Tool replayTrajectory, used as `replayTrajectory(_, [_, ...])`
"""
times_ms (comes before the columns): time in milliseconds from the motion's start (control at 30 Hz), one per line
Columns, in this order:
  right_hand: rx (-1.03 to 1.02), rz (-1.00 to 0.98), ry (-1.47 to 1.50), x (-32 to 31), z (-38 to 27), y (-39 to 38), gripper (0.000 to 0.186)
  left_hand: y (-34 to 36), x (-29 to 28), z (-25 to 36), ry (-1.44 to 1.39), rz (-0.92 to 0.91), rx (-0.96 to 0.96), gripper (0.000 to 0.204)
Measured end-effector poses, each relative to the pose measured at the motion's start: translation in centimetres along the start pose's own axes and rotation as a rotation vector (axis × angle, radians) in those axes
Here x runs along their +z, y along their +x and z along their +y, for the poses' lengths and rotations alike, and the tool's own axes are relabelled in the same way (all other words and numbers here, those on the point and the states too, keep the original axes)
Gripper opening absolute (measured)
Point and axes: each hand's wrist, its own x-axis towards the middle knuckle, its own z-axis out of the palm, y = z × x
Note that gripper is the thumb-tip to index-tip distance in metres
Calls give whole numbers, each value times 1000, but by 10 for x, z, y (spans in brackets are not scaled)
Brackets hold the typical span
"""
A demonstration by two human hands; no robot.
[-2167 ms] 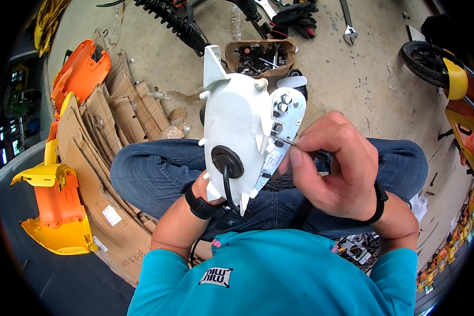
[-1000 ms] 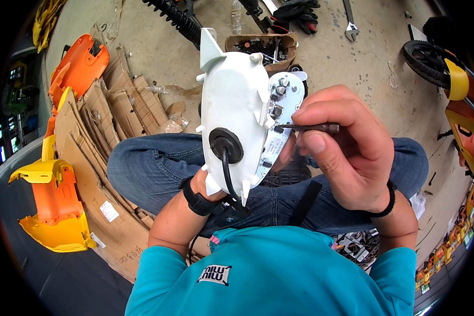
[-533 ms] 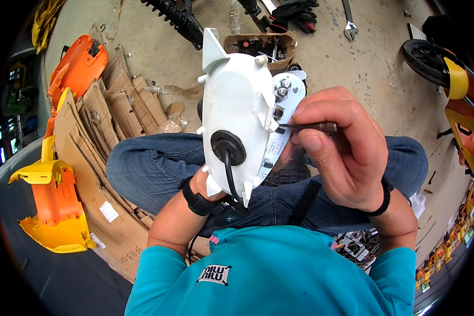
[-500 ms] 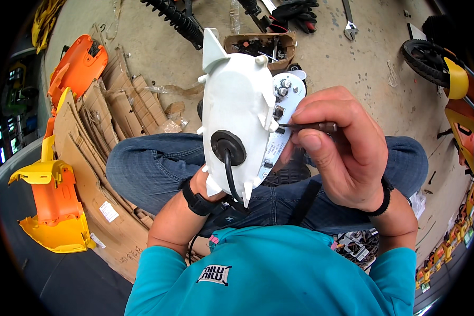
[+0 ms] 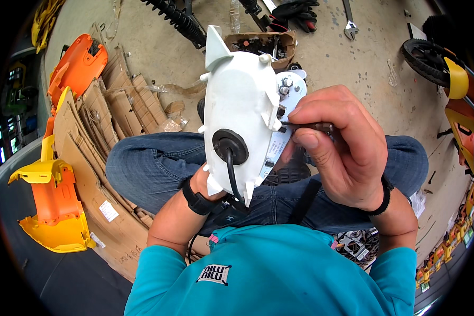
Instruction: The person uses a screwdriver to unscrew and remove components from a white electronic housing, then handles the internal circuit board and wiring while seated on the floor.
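A white plastic housing (image 5: 231, 97), likely a lamp shell, is held upright over my lap. From its round black grommet (image 5: 230, 147) a black cable runs down. My left hand (image 5: 201, 181) supports the housing from behind; its fingers are mostly hidden. Along the housing's right side sits a white circuit board (image 5: 279, 145) carrying small components. My right hand (image 5: 347, 142) is closed, thumb and forefinger pinching a small dark screwdriver (image 5: 318, 126). Its thin tip points left to the gap between housing and board; whether it touches anything I cannot tell.
Flattened cardboard (image 5: 84, 152) lies at left, with orange and yellow plastic covers (image 5: 55, 200) on and beside it. Ahead stands a cardboard box (image 5: 287, 50) of small hardware. Beyond are black gloves (image 5: 295, 13) and an adjustable wrench (image 5: 350, 26). A black wheel (image 5: 426, 60) stands at right.
The housing has shifted slightly right and turned a little, covering a bit more of the board. The screwdriver's back end has tipped slightly in my right hand, which otherwise stays in place.
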Motion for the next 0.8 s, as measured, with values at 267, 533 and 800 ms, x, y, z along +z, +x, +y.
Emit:
replayTrajectory(267, [6, -9, -19, 0, 0, 1, 16, 0, 1, 1, 14, 16, 8, 39])
replayTrajectory(533, [73, 38, 86, 3, -1, -3, 16, -1, 1, 4, 27, 17, 8, 39])
replayTrajectory(800, [156, 50, 111, 4, -8, -2, 16, 2, 2, 4, 36, 15, 17, 39])
